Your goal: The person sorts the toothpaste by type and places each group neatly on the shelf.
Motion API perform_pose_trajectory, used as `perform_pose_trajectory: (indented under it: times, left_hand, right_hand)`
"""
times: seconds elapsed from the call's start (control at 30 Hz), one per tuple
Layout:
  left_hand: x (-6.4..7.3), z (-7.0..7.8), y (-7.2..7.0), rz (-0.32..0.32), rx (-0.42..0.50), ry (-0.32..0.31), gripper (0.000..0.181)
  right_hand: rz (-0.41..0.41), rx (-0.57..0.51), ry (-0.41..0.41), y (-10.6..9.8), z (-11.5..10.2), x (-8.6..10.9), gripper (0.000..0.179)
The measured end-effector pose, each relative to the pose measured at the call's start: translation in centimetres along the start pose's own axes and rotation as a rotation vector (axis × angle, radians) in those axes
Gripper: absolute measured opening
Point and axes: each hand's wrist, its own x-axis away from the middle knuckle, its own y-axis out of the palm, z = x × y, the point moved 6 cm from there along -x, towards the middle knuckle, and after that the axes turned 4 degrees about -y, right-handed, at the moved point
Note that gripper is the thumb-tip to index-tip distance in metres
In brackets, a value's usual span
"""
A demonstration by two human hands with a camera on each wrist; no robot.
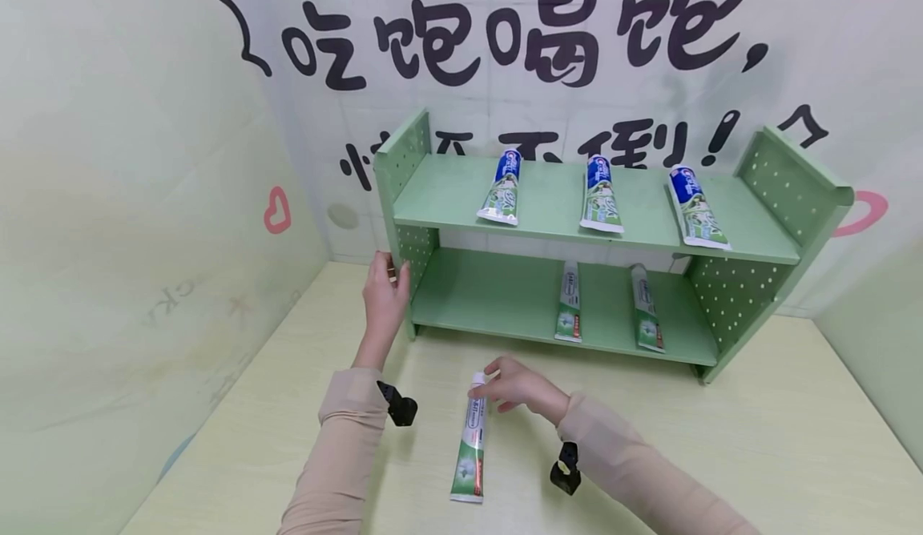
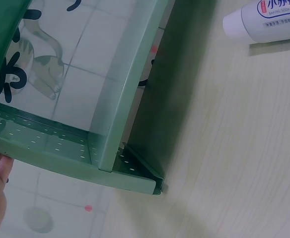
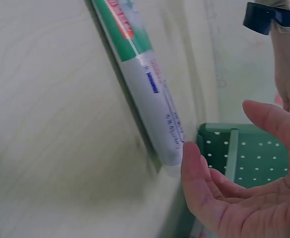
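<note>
My left hand (image 1: 385, 295) holds the left side panel of a green two-tier shelf (image 1: 497, 299); in the left wrist view some fingers (image 2: 2, 167) lie at the panel's outer side. A white and green toothpaste tube (image 1: 470, 447) lies on the table in front of the shelf, its cap toward the shelf. My right hand (image 1: 522, 387) is at the tube's cap end. In the right wrist view its thumb (image 3: 271, 119) stands apart from its other fingers, and one fingertip overlaps the tube (image 3: 150, 104) near the cap; whether it touches cannot be told.
Three blue and green toothpaste tubes lie on the upper tier, left (image 1: 503, 187), middle (image 1: 601, 195) and right (image 1: 696, 207). Two white and green tubes, one (image 1: 569, 303) beside the other (image 1: 647, 311), lie on the lower tier. A lettered wall (image 1: 490, 110) stands behind the shelf on the pale table (image 1: 649, 439).
</note>
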Motion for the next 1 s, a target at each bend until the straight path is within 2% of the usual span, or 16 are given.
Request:
perform_pose_trajectory:
  times: [0.23,0.5,0.7,1.0]
  left_hand:
    - [-0.1,-0.1,0.1,-0.002,0.001,-0.001,0.024]
    - [-0.1,0.0,0.0,-0.003,0.002,0.000,0.024]
    - [-0.1,-0.1,0.0,0.001,0.006,0.010,0.024]
    - [-0.1,0.0,0.1,0.002,0.007,0.012,0.024]
  right_hand:
    - [0.003,0.006,0.026,1.3,1.4,0.0,0.057]
    - [0.011,-0.035,0.013,2.8,2.3,-0.1,0.059]
    - [0.026,-0.085,0.000,3.2,2.4,-0.1,0.060]
    - [0.078,-0.082,0.017,3.4,2.7,-0.6,0.053]
